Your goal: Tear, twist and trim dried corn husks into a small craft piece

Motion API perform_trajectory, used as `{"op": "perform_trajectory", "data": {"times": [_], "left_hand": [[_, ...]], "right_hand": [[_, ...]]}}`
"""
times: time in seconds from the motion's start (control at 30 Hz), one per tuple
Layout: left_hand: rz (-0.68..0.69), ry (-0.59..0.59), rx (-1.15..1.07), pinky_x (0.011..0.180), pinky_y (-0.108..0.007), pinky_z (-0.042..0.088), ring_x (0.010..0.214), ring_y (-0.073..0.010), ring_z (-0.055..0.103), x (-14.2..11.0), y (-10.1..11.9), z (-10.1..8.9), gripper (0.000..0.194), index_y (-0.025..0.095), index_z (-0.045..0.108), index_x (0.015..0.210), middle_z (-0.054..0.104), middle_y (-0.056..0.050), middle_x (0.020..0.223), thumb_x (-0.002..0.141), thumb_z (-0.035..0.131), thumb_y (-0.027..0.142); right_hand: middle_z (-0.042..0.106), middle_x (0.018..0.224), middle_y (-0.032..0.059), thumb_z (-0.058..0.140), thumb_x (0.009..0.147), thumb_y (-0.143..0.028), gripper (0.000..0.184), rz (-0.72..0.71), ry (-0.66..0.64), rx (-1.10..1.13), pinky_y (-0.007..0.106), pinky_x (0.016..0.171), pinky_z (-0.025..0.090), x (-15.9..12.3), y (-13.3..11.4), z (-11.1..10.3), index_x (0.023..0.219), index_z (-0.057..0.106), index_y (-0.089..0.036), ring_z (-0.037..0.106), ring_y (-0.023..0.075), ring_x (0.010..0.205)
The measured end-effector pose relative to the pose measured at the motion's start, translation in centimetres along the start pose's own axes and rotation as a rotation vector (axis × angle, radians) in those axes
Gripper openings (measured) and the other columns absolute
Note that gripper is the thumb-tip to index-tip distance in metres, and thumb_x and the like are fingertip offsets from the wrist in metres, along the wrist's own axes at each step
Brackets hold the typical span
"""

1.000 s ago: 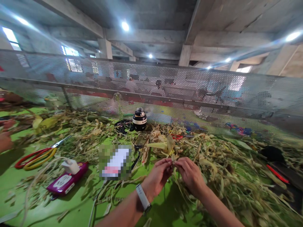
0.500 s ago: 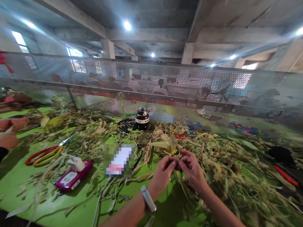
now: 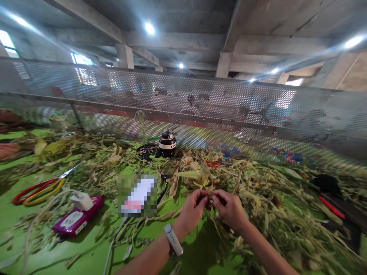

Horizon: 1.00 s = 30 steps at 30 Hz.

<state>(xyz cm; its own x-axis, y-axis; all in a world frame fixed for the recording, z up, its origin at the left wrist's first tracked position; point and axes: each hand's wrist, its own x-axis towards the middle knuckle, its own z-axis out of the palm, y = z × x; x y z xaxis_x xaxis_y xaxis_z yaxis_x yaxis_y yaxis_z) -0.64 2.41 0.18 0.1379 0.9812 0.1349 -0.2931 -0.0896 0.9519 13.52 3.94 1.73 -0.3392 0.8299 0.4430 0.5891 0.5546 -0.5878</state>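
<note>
My left hand (image 3: 190, 210), with a pale watch band (image 3: 173, 240) on its wrist, is closed, thumb against fingers. Close beside it my right hand (image 3: 229, 210) is closed in a similar pinch. Their fingertips nearly meet over the green tabletop (image 3: 197, 244); whatever small thing lies between them is too small and shaded to name. Just beyond the fingers are pale yellow dried husks (image 3: 192, 174), like corn husk. A thick heap of dried husk strips (image 3: 275, 221) spreads to the right of my right hand.
Left of my hands lie a blurred-out phone (image 3: 139, 196) on a cable, a purple power block (image 3: 78, 219) with a white charger (image 3: 82, 200), and red-and-yellow-handled scissors (image 3: 43, 191). A black jar (image 3: 168, 145) stands before the perforated metal screen (image 3: 177, 103). Another person's hand (image 3: 8, 149) shows at far left.
The view has turned slightly right, so things on the table appear further left. Both hands stay pinched close together, with small shifts of the fingers. The other person's nearer hand has left the view.
</note>
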Motion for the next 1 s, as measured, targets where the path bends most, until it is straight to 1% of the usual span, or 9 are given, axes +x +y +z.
{"op": "perform_trajectory", "data": {"times": [0.13, 0.23, 0.33, 0.53, 0.67, 0.73, 0.8, 0.9, 1.0], "left_hand": [[-0.027, 0.029, -0.027, 0.059, -0.024, 0.035, 0.061, -0.0107, 0.043, 0.0, -0.6, 0.0, 0.022, 0.015, 0.055, 0.074, 0.053, 0.001, 0.066, 0.067, 0.064, 0.035], [-0.042, 0.032, -0.032, 0.059, -0.024, 0.035, 0.061, -0.0107, 0.044, -0.1, -0.3, 0.2, 0.021, 0.015, 0.056, 0.073, 0.054, 0.001, 0.065, 0.067, 0.065, 0.033], [-0.069, 0.032, -0.078, 0.060, -0.024, 0.036, 0.061, -0.0106, 0.044, -0.3, 0.2, 0.4, 0.022, 0.015, 0.056, 0.071, 0.054, 0.001, 0.064, 0.065, 0.067, 0.033], [-0.068, 0.064, -0.125, 0.059, -0.023, 0.036, 0.061, -0.0106, 0.045, -0.3, 0.4, 0.4, 0.025, 0.016, 0.055, 0.072, 0.053, 0.002, 0.063, 0.064, 0.068, 0.036], [-0.047, 0.105, -0.097, 0.060, -0.024, 0.037, 0.063, -0.0111, 0.046, -0.3, 0.3, 0.2, 0.024, 0.017, 0.054, 0.077, 0.054, 0.002, 0.067, 0.067, 0.067, 0.035], [-0.044, 0.116, -0.091, 0.062, -0.023, 0.037, 0.065, -0.0112, 0.046, -0.3, 0.4, 0.1, 0.024, 0.017, 0.054, 0.079, 0.055, 0.002, 0.069, 0.068, 0.066, 0.035], [-0.041, 0.119, -0.095, 0.062, -0.023, 0.037, 0.065, -0.0108, 0.046, -0.3, 0.6, 0.1, 0.024, 0.017, 0.054, 0.079, 0.054, 0.002, 0.069, 0.068, 0.066, 0.035], [-0.056, 0.108, -0.119, 0.062, -0.023, 0.037, 0.065, -0.0106, 0.047, -0.4, 0.7, 0.2, 0.025, 0.017, 0.055, 0.079, 0.054, 0.002, 0.069, 0.067, 0.067, 0.036], [-0.112, 0.100, -0.183, 0.061, -0.023, 0.037, 0.065, -0.0106, 0.048, -0.4, 0.6, 0.2, 0.028, 0.017, 0.057, 0.082, 0.055, 0.002, 0.070, 0.065, 0.068, 0.037]], "right_hand": [[0.063, 0.058, 0.0016, 0.045, 0.076, -0.022, 0.019, -0.045, 0.041, -0.190, 0.020, 0.050, 0.040, -0.1, 0.1, 0.1, 0.074, 0.063, -0.016, 0.055, 0.0120, 0.050], [0.060, 0.054, 0.0001, 0.045, 0.076, -0.022, 0.018, -0.032, 0.033, -0.210, 0.019, 0.048, 0.038, -0.2, 0.0, 0.1, 0.074, 0.062, -0.017, 0.053, 0.0115, 0.047], [0.061, 0.056, 0.0005, 0.045, 0.077, -0.022, 0.018, -0.038, 0.044, -0.217, 0.020, 0.050, 0.039, -0.2, -0.1, 0.1, 0.076, 0.062, -0.017, 0.053, 0.0115, 0.048], [0.059, 0.058, -0.0008, 0.044, 0.077, -0.021, 0.015, 0.031, 0.023, -0.100, 0.021, 0.052, 0.038, -0.2, -0.2, -0.4, 0.081, 0.058, -0.018, 0.052, 0.0123, 0.051], [0.054, 0.058, -0.0025, 0.039, 0.081, -0.022, 0.015, 0.081, -0.108, 0.009, 0.021, 0.052, 0.036, 0.0, -0.7, -0.9, 0.076, 0.053, -0.019, 0.049, 0.0117, 0.052], [0.049, 0.056, -0.0035, 0.038, 0.083, -0.024, 0.019, 0.080, -0.144, 0.006, 0.021, 0.051, 0.034, 0.1, -0.8, -0.9, 0.070, 0.050, -0.019, 0.046, 0.0114, 0.051], [0.047, 0.057, -0.0041, 0.037, 0.084, -0.024, 0.017, 0.066, -0.146, 0.004, 0.021, 0.051, 0.033, 0.2, -0.7, -0.7, 0.071, 0.048, -0.019, 0.044, 0.0113, 0.052], [0.048, 0.060, -0.0042, 0.038, 0.084, -0.023, 0.014, 0.042, -0.166, 0.037, 0.021, 0.053, 0.034, 0.2, -0.4, -0.5, 0.075, 0.047, -0.020, 0.045, 0.0113, 0.056], [0.048, 0.061, -0.0046, 0.038, 0.085, -0.024, 0.014, 0.028, -0.189, 0.078, 0.021, 0.053, 0.034, 0.1, -0.2, -0.4, 0.075, 0.046, -0.021, 0.044, 0.0109, 0.056]]}}
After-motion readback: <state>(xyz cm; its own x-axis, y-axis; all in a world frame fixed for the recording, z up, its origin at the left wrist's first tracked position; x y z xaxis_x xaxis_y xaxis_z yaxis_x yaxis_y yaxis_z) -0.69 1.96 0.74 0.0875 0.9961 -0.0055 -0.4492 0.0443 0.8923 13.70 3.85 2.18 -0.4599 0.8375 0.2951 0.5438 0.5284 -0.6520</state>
